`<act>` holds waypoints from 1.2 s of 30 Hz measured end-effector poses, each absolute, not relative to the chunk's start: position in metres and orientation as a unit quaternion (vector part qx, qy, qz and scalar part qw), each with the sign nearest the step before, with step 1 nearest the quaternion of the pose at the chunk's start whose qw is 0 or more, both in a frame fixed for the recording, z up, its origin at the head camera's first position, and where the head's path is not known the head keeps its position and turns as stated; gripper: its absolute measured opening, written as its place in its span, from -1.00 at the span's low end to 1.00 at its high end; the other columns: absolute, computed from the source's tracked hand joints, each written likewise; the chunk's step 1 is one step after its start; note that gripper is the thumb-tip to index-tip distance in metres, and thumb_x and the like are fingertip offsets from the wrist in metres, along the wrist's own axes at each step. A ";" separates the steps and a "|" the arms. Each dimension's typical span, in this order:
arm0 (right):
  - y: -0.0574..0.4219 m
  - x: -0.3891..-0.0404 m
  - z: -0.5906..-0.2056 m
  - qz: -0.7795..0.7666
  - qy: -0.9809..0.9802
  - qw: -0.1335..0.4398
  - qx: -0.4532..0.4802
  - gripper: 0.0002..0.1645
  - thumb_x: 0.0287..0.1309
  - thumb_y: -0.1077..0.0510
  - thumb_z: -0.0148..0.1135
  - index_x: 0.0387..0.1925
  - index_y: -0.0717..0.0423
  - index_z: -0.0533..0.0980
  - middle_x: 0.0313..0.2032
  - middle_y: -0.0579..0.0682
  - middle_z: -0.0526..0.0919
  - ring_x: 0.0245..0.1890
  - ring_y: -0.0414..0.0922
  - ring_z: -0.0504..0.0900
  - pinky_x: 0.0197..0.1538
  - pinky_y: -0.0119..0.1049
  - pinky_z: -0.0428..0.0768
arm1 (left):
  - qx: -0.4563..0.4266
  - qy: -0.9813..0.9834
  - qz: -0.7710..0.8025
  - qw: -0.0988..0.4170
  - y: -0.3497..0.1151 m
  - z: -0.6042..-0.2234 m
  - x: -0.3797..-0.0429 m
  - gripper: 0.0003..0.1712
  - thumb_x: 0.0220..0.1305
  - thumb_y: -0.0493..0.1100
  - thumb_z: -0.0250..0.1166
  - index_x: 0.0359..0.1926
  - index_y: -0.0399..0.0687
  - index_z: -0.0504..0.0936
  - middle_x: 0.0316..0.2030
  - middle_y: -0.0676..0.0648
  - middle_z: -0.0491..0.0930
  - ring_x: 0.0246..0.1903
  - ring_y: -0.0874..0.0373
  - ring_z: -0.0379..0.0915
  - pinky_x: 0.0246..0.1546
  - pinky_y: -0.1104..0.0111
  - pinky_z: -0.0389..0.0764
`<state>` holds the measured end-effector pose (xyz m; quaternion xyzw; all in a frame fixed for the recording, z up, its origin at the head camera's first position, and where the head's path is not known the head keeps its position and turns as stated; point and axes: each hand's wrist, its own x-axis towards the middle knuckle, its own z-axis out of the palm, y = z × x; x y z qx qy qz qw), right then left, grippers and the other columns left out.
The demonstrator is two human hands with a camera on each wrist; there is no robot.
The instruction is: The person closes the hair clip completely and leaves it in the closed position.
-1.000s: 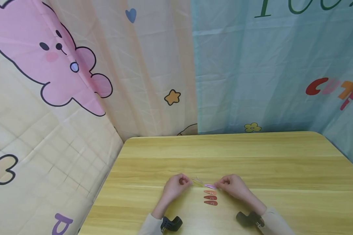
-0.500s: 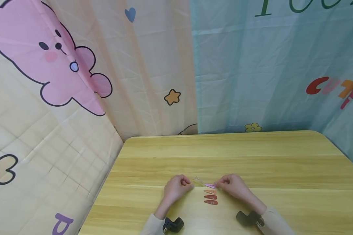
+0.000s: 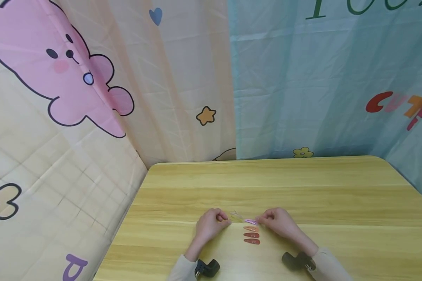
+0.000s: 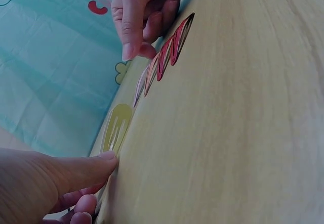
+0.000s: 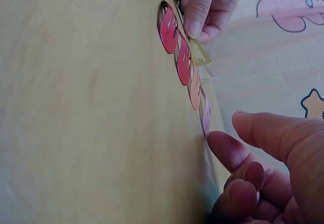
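My left hand (image 3: pixel 212 224) pinches one end of a yellow snap hair clip (image 4: pixel 120 125) between thumb and finger, close over the table. The index fingertip of my right hand (image 3: pixel 276 223) touches the wide end of a purple hair clip (image 3: pixel 251 222), while its thumb stays apart in the right wrist view. Below the purple clip lie an orange hair clip (image 3: pixel 251 229) and two red ones, the upper red clip (image 3: pixel 251 235) and the lower red clip (image 3: pixel 252 241). They form a column, narrow ends to the left. A thin, pale, clear-looking shape (image 3: pixel 236 214) shows beside the yellow clip.
The wooden table (image 3: pixel 183 183) reaches back to printed cloth curtains, a beige curtain (image 3: pixel 183 78) and a blue-green curtain (image 3: pixel 302 78). Dark camera mounts sit on both wrists, a left mount (image 3: pixel 207 268) and a right mount (image 3: pixel 297 261).
My left hand has shifted slightly to the right, still holding the yellow hair clip. The right hand and the column of clips have hardly moved.
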<state>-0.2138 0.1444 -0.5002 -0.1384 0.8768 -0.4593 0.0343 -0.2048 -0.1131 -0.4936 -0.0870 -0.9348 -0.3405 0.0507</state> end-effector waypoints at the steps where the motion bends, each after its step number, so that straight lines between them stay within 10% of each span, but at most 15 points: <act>1: 0.144 -0.214 -0.500 -0.459 0.877 0.033 -0.139 -0.71 0.12 -0.02 0.33 -0.61 0.02 0.60 -0.80 -0.21 0.33 -0.80 -0.32 0.20 -0.71 -0.47 0.12 | -0.087 -0.935 -0.339 0.052 -0.113 -0.494 -0.205 -0.82 0.04 0.00 0.44 -0.49 0.14 0.59 -0.50 0.18 0.45 -0.52 0.32 0.31 -0.50 0.37 0.32; 36: 0.142 -0.213 -0.498 -0.453 0.882 0.029 -0.129 -0.74 0.11 0.01 0.34 -0.59 0.03 0.61 -0.79 -0.21 0.32 -0.79 -0.31 0.19 -0.70 -0.47 0.12 | -0.089 -0.943 -0.311 0.076 -0.111 -0.498 -0.204 -0.81 0.04 -0.01 0.45 -0.52 0.16 0.58 -0.52 0.18 0.41 -0.55 0.33 0.26 -0.53 0.39 0.29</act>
